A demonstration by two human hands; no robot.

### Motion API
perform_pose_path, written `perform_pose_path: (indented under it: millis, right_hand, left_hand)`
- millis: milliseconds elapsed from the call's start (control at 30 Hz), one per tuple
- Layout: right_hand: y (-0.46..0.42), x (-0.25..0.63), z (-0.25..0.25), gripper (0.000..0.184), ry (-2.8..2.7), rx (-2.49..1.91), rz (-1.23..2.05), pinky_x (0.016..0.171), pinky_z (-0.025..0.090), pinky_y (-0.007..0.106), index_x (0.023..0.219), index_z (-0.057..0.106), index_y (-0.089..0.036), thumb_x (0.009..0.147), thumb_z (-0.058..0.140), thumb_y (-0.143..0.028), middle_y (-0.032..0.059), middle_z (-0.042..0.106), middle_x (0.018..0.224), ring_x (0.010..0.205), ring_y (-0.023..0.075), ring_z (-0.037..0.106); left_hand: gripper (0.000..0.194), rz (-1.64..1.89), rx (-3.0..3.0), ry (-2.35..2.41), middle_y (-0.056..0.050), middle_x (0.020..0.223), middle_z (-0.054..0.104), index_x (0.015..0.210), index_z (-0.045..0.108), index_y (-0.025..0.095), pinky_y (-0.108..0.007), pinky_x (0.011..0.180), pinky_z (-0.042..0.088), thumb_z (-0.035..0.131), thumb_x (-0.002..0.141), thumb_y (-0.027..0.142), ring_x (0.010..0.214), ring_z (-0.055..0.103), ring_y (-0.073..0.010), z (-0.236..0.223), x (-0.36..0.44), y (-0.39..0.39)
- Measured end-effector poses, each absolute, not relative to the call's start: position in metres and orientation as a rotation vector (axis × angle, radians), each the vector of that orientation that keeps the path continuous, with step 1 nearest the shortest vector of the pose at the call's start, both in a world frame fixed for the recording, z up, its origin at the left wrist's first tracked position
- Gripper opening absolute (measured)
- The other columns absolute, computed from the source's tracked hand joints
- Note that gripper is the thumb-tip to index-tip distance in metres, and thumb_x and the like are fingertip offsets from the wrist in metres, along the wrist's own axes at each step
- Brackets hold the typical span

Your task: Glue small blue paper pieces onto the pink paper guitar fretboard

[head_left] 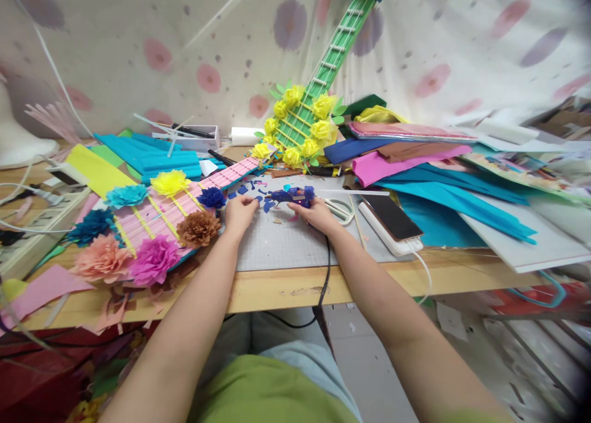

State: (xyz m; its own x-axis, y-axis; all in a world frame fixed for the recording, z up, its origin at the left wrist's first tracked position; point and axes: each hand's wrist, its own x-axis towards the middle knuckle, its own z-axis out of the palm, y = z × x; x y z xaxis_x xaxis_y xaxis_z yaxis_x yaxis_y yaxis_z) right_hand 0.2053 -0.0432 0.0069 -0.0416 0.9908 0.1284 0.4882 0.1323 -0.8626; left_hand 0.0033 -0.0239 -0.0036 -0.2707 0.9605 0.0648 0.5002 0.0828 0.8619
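My right hand (313,213) is closed round a blue hot glue gun (290,196). Its nozzle points left, and a long pale glue stick (353,193) sticks out of its back. Left of the nozzle, my left hand (241,215) has its fingertips pinched together; what they hold, if anything, is too small to make out. Small blue paper scraps (268,206) lie around both hands on the grey cutting mat (272,250). Beside my left hand rests a pink paper guitar (152,217) with paper flowers, among them a dark blue flower (211,197) and a brown flower (199,228).
A green guitar (318,84) with yellow roses leans against the curtain. A phone (392,217) lies on a white power bank (388,232) at right. Coloured paper sheets (452,192) pile up beyond. The gun's black cord (327,281) hangs over the table edge (281,290).
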Motion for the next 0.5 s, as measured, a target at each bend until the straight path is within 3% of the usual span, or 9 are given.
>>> perform_pose_path:
  millis: [200, 500]
  right_hand:
    - [-0.0402, 0.2053, 0.0032, 0.04, -1.659, -1.477, 0.809, 0.083, 0.046, 0.034, 0.095, 0.068, -0.02, 0.068, 0.066, -0.049, 0.0044, 0.07, 0.092, 0.089, 0.0219, 0.062]
    - [-0.0388, 0.2062, 0.0004, 0.039, -1.712, -1.446, 0.798, 0.091, 0.044, 0.035, 0.1, 0.067, -0.021, 0.071, 0.065, -0.048, 0.0054, 0.069, 0.104, 0.1, 0.0224, 0.062]
  left_hand:
    - [0.014, 1.088, 1.43, 1.799, -0.002, 0.062, 0.068, 0.064, 0.071, 0.018, -0.025, 0.054, 0.038, 0.06, 0.066, 0.028, 0.058, 0.059, -0.0154, -0.0033, 0.0031, -0.0239]
    - [0.015, 1.095, 1.447, 1.799, 0.0, 0.056, 0.065, 0.064, 0.071, 0.018, -0.025, 0.05, 0.034, 0.06, 0.067, 0.028, 0.053, 0.054, -0.0136, -0.004, 0.0035, -0.0241]
